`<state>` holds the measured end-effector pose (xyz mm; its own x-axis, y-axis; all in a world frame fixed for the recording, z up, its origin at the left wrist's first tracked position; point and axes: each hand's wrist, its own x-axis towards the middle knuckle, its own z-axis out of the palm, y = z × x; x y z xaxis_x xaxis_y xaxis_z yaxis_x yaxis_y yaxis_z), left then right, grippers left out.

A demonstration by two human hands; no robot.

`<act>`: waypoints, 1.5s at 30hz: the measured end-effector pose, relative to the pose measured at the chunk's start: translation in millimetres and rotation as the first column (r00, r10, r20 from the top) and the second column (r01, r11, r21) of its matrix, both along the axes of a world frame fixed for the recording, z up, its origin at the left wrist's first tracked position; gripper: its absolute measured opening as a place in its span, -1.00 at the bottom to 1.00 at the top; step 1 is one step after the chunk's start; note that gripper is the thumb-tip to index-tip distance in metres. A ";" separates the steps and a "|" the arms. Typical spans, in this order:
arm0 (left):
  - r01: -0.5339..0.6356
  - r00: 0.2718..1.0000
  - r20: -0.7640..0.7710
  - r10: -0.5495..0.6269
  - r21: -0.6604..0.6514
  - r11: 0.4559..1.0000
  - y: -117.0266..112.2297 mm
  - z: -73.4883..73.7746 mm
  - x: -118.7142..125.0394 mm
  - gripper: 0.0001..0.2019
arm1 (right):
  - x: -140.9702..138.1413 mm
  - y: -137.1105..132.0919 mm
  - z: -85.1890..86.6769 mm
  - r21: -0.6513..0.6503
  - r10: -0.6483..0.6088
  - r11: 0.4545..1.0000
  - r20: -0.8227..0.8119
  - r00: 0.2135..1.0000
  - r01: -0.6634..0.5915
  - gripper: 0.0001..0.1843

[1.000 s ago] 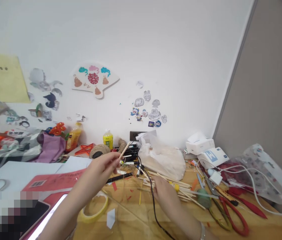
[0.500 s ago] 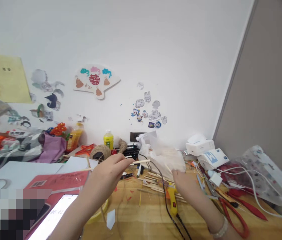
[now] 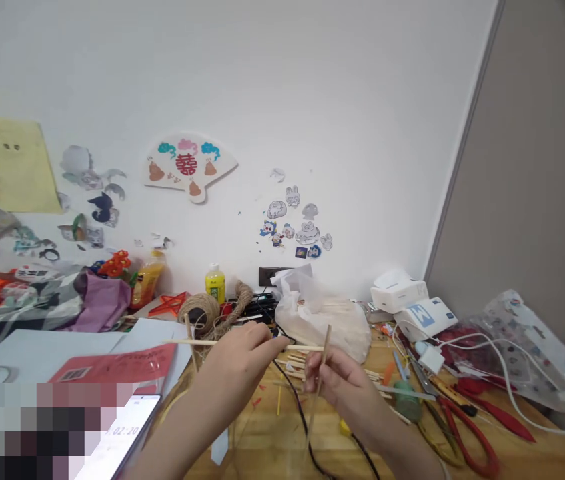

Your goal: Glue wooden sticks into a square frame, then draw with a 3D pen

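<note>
Two hands, two thin wooden sticks, lower centre of the frame.
The left hand [image 3: 242,353] pinches a level stick [image 3: 189,342] that runs out to the left; the right hand [image 3: 342,381] grips a steep stick [image 3: 326,340], its top just meeting the level one's right end. They hover over the desk [image 3: 272,440], before a white plastic bag [image 3: 332,320].

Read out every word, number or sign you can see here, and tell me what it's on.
"02:20", digits before it hidden: phone screen.
"囍" in red: paper fan on the wall.
Red sheet, yellow bottle, white box: print too blurred.
Horizontal stick in left hand, upright stick in right hand: no text.
</note>
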<state>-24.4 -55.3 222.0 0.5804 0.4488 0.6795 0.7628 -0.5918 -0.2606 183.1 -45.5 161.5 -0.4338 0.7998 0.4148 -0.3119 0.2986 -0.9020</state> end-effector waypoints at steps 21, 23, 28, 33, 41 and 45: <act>-0.039 0.999 0.007 0.043 -0.331 0.943 11.9 -14.0 11.0 -0.68 | -20.5 25.4 -31.0 -0.050 -0.192 0.981 -0.080 0.978 0.188 -0.65; -0.014 1.000 0.015 0.021 -0.346 0.938 12.5 -15.4 13.0 -0.69 | -20.7 25.3 -30.0 -0.048 -0.189 0.981 -0.069 0.980 0.186 -0.56; 0.017 1.000 0.020 -0.011 -0.337 0.942 12.3 -15.3 14.6 -0.70 | -20.6 23.0 -26.8 0.048 -0.207 0.978 0.030 0.978 0.205 -0.55; 0.013 1.000 0.028 -0.005 -0.325 0.946 12.5 -16.2 16.8 -0.75 | -24.6 21.5 -29.5 -0.035 -0.227 0.974 -0.054 0.972 0.226 -0.50; 0.116 0.985 0.150 -0.090 -0.174 0.978 21.4 -14.5 7.0 -0.80 | -29.4 21.4 -27.5 -0.192 -0.191 0.972 -0.291 0.938 0.138 -0.55; -0.061 0.948 0.306 0.085 -0.089 0.994 17.9 6.2 -31.6 -0.69 | -27.5 24.7 -29.0 -0.215 -0.187 0.970 -0.340 0.922 0.117 -0.59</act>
